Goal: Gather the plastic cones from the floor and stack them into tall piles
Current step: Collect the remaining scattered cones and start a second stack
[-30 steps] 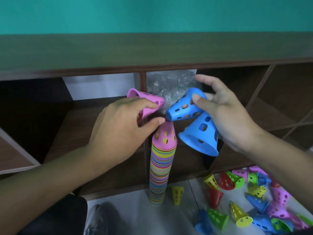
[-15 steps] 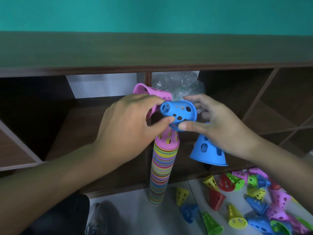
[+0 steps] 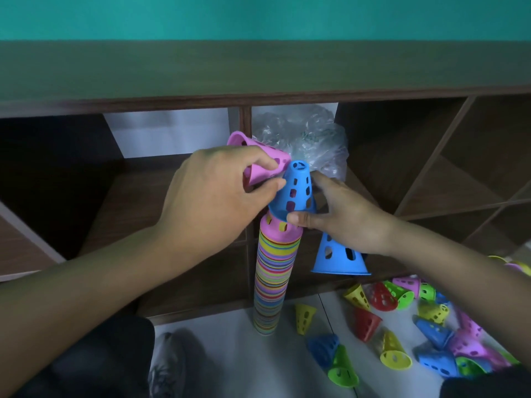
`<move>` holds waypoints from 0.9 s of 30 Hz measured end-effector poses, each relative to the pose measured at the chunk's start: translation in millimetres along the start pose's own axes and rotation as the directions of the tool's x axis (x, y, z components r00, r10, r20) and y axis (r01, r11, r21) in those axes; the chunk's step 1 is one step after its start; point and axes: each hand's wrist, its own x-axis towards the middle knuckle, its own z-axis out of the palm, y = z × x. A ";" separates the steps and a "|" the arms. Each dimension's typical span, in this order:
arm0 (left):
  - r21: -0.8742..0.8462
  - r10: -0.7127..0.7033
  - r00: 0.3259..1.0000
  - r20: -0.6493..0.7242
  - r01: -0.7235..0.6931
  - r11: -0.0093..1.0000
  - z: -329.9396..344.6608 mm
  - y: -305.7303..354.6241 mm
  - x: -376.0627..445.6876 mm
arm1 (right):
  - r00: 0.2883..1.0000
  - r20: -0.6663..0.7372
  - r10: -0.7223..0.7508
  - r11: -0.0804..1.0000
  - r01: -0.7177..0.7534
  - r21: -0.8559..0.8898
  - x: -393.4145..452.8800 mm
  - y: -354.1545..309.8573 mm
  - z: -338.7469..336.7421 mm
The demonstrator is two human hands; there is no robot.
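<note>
The left hand (image 3: 212, 196) holds a spare pink cone (image 3: 258, 160) and steadies the blue cone (image 3: 296, 191) on the tall stack (image 3: 273, 280), so the right hand (image 3: 344, 219), thumb pinching its rim while another blue cone (image 3: 339, 258) hangs underneath, should push it straight down, gently.

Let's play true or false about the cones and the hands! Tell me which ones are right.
1. A blue cone sits upright on top of the tall stack. True.
2. The left hand holds a green cone. False: it holds a pink cone.
3. The right hand also holds a second blue cone. True.
4. All cones are stacked already. False: many loose cones lie on the floor.
</note>
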 end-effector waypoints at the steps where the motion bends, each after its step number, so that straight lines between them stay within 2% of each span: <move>1: -0.005 -0.014 1.000 0.002 0.014 1.000 -0.5 -1.4 -0.3 | 1.000 0.023 0.011 0.999 -0.012 0.044 1.7 3.5 2.9; 5: -0.066 -0.075 0.997 0.031 0.077 0.995 -2.9 -6.5 -0.9 | 0.999 0.029 0.045 0.997 -0.047 0.053 4.0 10.7 10.2; 8: -0.256 -0.163 0.984 0.066 0.175 0.951 -6.7 -4.9 2.1 | 0.999 0.017 0.043 0.999 -0.043 0.005 2.5 10.0 9.3; 11: -0.543 -0.243 0.966 0.085 0.249 0.802 -15.9 -0.4 6.9 | 1.000 0.005 0.027 0.999 -0.027 0.031 -0.8 5.4 0.7; 14: -0.681 -0.289 0.947 0.141 0.305 0.665 -21.0 2.9 9.3 | 0.997 -0.063 -0.035 0.994 0.041 0.099 -4.7 2.6 -11.6; 17: -0.730 -0.354 0.898 0.261 0.423 0.536 -14.8 3.2 10.4 | 0.984 -0.124 -0.130 0.975 0.149 0.163 -9.8 -9.1 -20.3; 19: -0.722 -0.350 0.870 0.348 0.487 0.492 -8.9 3.4 10.0 | 0.969 -0.143 -0.202 0.952 0.229 0.202 -10.5 -14.2 -23.7; 24: -0.695 -0.300 0.836 0.460 0.549 0.463 -0.4 4.9 7.8 | 0.951 -0.175 -0.256 0.918 0.296 0.265 -12.2 -17.3 -23.5; 27: -0.690 -0.321 0.848 0.423 0.530 0.493 1.5 6.2 11.0 | 0.946 -0.188 -0.264 0.911 0.308 0.275 -11.9 -18.9 -28.3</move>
